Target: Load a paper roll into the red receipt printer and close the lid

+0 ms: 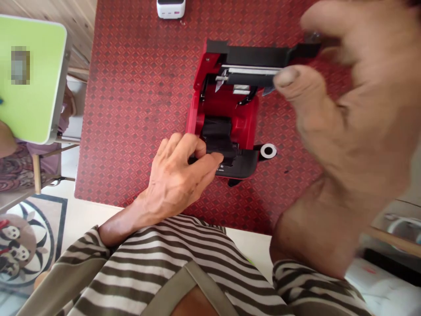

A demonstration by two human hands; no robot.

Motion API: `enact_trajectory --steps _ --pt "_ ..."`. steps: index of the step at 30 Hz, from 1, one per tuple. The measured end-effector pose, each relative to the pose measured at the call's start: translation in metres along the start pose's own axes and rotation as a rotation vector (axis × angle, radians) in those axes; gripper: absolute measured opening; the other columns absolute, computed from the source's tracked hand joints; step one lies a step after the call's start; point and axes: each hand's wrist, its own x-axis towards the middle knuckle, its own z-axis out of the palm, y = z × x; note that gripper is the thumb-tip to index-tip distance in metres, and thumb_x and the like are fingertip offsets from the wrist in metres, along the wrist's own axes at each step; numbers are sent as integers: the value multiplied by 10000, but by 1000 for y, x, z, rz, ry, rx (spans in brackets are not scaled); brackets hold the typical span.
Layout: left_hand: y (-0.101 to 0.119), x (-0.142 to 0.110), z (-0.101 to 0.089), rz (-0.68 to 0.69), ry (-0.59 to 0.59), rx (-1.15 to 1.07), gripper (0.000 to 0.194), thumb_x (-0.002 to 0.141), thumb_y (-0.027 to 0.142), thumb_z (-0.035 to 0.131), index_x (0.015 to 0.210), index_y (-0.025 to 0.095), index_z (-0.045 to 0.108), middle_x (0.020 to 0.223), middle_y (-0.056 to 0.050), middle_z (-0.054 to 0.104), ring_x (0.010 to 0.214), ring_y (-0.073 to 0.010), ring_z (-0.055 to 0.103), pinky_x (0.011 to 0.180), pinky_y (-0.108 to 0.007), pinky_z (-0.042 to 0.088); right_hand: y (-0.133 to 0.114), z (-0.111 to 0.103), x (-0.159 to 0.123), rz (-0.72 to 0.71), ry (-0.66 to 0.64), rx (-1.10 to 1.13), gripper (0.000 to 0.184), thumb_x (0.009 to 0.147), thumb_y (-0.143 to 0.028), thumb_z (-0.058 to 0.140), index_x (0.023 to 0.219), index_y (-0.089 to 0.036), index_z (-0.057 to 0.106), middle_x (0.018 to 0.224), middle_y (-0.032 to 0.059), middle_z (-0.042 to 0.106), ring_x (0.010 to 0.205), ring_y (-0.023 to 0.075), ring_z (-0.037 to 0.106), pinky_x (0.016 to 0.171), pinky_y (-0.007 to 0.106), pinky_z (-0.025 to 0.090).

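Red-and-black boxy plastic machine (226, 105) stands open on the red patterned tabletop (138, 114). At its seven o'clock, the left hand (176, 169) touches the black front rim (245, 166), seemingly steadying it; at two, the right hand (355, 101) apparently props the black lid (256, 56). Whether either clamps, I cannot tell.

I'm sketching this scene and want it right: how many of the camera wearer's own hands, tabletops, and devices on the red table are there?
Own hands: 2 (left hand, right hand)
Tabletops: 2 (red-patterned tabletop, green tabletop)
Devices: 2 (red-and-black machine, white device)
Total: 6
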Motion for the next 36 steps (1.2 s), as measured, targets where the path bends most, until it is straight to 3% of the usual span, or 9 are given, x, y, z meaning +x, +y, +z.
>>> enact_trajectory --steps 1,4,11,19,24,28,31,33,36 --pt "1 -1 -1 9 -11 34 148 1265 149 783 1191 246 867 1037 -40 746 916 -244 632 798 -449 497 -6 16 15 -48 34 -31 730 1365 -643 549 1763 -71 766 1681 223 856 1597 385 819 1383 525 623" --pt "2 -3 -3 20 -34 91 170 1266 118 768 1212 239 874 1038 -35 757 938 -242 629 823 -433 478 -15 36 24 -112 128 -42 661 1378 -537 557 1594 8 863 1418 252 926 1349 368 912 1166 484 699" --pt "2 -3 -8 21 -66 73 158 1266 116 776 1264 232 883 1065 -35 776 954 -238 646 846 -426 469 -23 28 -21 -165 199 11 200 1278 -278 781 1292 -187 959 1217 117 997 1141 327 981 1045 479 757" --pt "4 -3 -2 28 -43 69 126 1299 160 760 1306 235 861 1066 -29 793 967 -252 634 849 -439 475 -25 42 -48 -201 176 15 208 1200 -129 840 1379 -211 908 1375 119 997 1334 328 974 1191 509 802" --pt "4 -8 -3 0 -29 38 112 1300 193 769 1333 250 860 1069 -27 794 966 -248 644 856 -453 486 -29 43 -60 -143 114 26 275 1246 -206 777 1448 -344 903 1468 52 982 1399 347 952 1203 614 798" --pt "5 -7 -6 -94 -26 -109 164 1311 424 803 1421 318 862 1160 -37 836 1038 -261 756 923 -486 598 -33 45 -67 -33 62 55 342 1270 -249 704 1492 -402 916 1546 34 962 1503 390 909 1317 724 741" --pt "-6 -4 5 -269 128 -230 324 1327 598 746 1511 351 846 1331 -72 870 1222 -309 813 1036 -549 681 -33 47 -72 -14 62 76 389 1263 -241 703 1552 -407 904 1587 35 947 1552 402 885 1374 741 713" --pt "-21 -5 20 -424 137 -302 448 1330 638 730 1700 384 741 1649 -103 823 1460 -337 781 1183 -577 683 -32 49 -75 -14 78 81 407 1263 -239 699 1580 -401 895 1606 41 939 1571 402 875 1393 735 703" --pt "-47 -12 45 -538 37 -461 648 1285 722 779 1840 445 590 1860 -104 730 1613 -370 746 1221 -564 698 -30 54 -80 -16 95 103 416 1267 -246 691 1599 -401 887 1623 43 931 1580 400 869 1405 734 695"
